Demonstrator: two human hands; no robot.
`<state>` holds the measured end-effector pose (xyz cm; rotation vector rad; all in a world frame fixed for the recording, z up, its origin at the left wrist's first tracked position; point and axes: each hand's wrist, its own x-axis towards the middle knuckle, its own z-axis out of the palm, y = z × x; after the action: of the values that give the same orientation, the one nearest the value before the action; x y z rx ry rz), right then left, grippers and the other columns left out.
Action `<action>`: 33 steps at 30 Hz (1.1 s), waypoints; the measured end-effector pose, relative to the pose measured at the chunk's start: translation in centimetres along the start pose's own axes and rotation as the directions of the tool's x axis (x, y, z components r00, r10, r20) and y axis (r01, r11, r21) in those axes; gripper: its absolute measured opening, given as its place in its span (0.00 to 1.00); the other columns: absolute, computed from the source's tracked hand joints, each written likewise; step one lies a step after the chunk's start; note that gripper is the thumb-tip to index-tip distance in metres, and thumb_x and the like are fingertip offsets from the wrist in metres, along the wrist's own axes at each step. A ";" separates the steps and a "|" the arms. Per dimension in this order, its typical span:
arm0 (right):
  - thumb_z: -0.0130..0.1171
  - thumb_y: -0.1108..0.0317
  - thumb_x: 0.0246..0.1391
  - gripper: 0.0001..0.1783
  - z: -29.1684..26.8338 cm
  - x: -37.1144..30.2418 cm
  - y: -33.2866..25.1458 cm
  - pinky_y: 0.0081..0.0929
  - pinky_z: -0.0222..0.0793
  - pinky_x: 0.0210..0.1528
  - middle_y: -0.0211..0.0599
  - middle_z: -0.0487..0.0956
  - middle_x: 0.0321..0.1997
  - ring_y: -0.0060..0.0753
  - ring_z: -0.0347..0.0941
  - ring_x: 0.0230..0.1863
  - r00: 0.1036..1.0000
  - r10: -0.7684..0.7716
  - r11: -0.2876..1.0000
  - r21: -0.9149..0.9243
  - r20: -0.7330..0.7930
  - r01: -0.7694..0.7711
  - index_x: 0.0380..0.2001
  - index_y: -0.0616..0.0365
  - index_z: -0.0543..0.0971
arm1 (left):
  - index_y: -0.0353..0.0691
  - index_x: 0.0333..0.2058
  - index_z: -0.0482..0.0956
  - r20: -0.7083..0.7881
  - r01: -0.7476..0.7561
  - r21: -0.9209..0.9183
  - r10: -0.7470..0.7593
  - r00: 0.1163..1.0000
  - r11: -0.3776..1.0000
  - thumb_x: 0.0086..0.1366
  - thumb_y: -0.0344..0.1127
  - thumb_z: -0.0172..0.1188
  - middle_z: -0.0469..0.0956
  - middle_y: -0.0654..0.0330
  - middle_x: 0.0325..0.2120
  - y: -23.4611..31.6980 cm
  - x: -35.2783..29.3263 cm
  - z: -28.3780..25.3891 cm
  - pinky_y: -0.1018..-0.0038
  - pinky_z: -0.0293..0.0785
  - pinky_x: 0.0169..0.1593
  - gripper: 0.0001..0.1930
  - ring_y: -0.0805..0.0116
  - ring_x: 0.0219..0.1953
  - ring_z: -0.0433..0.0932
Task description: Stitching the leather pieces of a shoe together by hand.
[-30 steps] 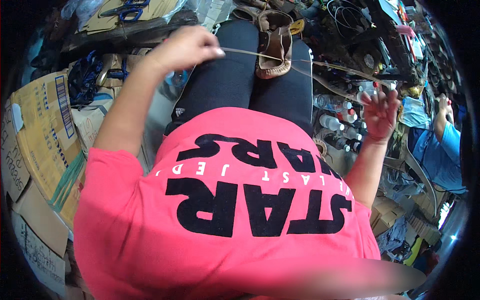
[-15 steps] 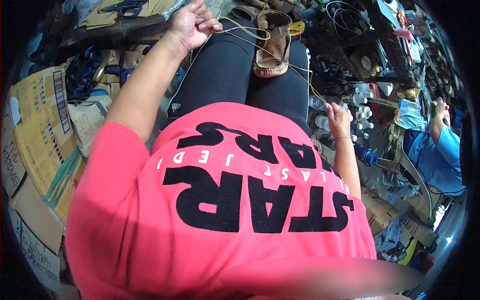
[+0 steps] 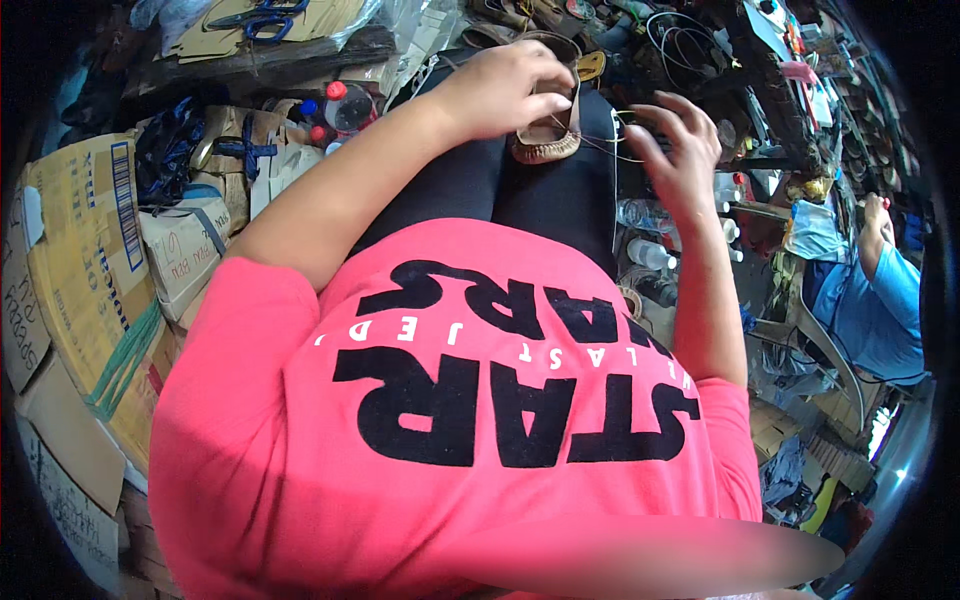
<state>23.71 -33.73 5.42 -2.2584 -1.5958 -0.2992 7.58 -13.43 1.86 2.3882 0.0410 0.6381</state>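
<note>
A brown leather moccasin-style shoe [image 3: 546, 151] rests on my thighs, its gathered toe seam toward me. My left hand [image 3: 508, 88] is over the shoe's left side and opening, with thumb and fingers apart. It hides part of the shoe. To the right of the shoe, my right hand [image 3: 682, 145] is raised with its fingers spread and curved. A thin thread [image 3: 603, 150] runs from the shoe toward the right hand's thumb. I cannot make out any thread held in either hand.
Blue-handled scissors [image 3: 268, 22] lie on brown sheets at the far left. Bottles with red caps [image 3: 349, 107] stand left of my legs, and clear bottles [image 3: 650, 253] on the right. Cardboard boxes [image 3: 85, 240] line the left. Another person's blue sleeve [image 3: 885, 310] is at the far right.
My left hand has moved right, from the thread out at the left to over the shoe. My right hand has risen and its fingers have spread. The thread is no longer stretched between them.
</note>
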 end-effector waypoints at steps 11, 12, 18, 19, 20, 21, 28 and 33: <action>0.55 0.68 0.48 0.11 1.0 1.0 -1.6 0.41 0.59 0.30 0.47 0.67 0.20 0.50 0.65 0.26 0.831 -0.217 0.927 0.376 0.512 0.011 0.20 0.64 0.68 | 0.42 0.31 0.77 0.271 0.078 -0.145 -0.036 0.962 0.986 0.44 0.41 0.69 0.72 0.58 0.36 -2.6 3.8 3.5 0.69 0.70 0.45 0.17 0.61 0.41 0.73; 0.55 0.68 0.48 0.11 0.8 0.7 -1.7 0.41 0.59 0.30 0.47 0.67 0.20 0.50 0.65 0.26 0.831 -0.219 0.926 0.378 0.512 0.012 0.20 0.64 0.68 | 0.41 0.30 0.77 0.271 0.088 -0.189 -0.034 0.962 0.978 0.44 0.41 0.69 0.72 0.58 0.36 -2.8 3.9 3.5 0.70 0.70 0.45 0.16 0.62 0.40 0.73; 0.56 0.68 0.46 0.12 -2.0 -2.1 -1.8 0.35 0.61 0.29 0.46 0.66 0.20 0.43 0.66 0.24 0.852 -0.031 0.838 0.478 0.523 -0.263 0.20 0.65 0.69 | 0.39 0.26 0.76 0.365 0.146 -0.167 -0.076 0.928 0.975 0.45 0.42 0.70 0.70 0.59 0.33 -2.7 4.1 3.4 0.71 0.69 0.41 0.15 0.63 0.36 0.72; 0.55 0.70 0.49 0.10 -2.9 -2.8 -1.5 0.30 0.59 0.28 0.38 0.65 0.19 0.32 0.63 0.24 0.868 0.001 0.797 0.524 0.497 -0.301 0.20 0.65 0.69 | 0.39 0.25 0.75 0.358 0.115 -0.153 -0.053 0.932 0.981 0.45 0.41 0.70 0.70 0.59 0.32 -2.7 4.1 3.2 0.71 0.69 0.41 0.15 0.64 0.36 0.72; 0.56 0.71 0.52 0.09 -3.6 -3.3 -1.4 0.24 0.60 0.29 0.33 0.66 0.21 0.25 0.63 0.25 0.821 0.131 0.650 0.577 0.555 -0.494 0.23 0.65 0.72 | 0.39 0.24 0.74 0.351 0.085 -0.139 -0.032 0.936 0.987 0.45 0.41 0.70 0.70 0.59 0.32 -2.8 4.1 3.0 0.71 0.69 0.40 0.15 0.64 0.35 0.72; 0.57 0.71 0.52 0.07 -3.6 -3.2 -1.3 0.22 0.61 0.30 0.32 0.68 0.22 0.24 0.64 0.26 0.831 0.161 0.656 0.571 0.532 -0.493 0.25 0.64 0.74 | 0.38 0.22 0.73 0.364 0.069 -0.139 -0.014 0.931 0.988 0.46 0.41 0.69 0.70 0.59 0.30 -3.0 4.4 2.9 0.71 0.68 0.40 0.15 0.65 0.35 0.72; 0.58 0.76 0.49 0.14 -0.6 -1.5 -1.2 0.23 0.66 0.33 0.35 0.71 0.29 0.29 0.70 0.28 0.918 0.065 0.836 0.481 0.391 -0.264 0.41 0.51 0.81 | 0.40 0.32 0.82 0.560 0.265 -0.422 0.020 0.828 0.867 0.53 0.36 0.65 0.73 0.61 0.34 -3.5 5.0 2.7 0.73 0.69 0.47 0.09 0.68 0.40 0.73; 0.57 0.77 0.45 0.15 0.1 -0.6 -1.0 0.28 0.68 0.33 0.39 0.72 0.28 0.37 0.72 0.30 0.910 0.004 0.906 0.384 0.415 -0.179 0.38 0.52 0.82 | 0.40 0.32 0.83 0.627 0.314 -0.333 -0.040 0.778 0.889 0.52 0.34 0.65 0.73 0.61 0.34 -3.4 5.4 2.7 0.74 0.69 0.47 0.09 0.69 0.41 0.73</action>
<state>22.56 -33.89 5.29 -2.1288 -1.5412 0.5306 14.01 -11.40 0.35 2.0168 -0.1305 -0.2284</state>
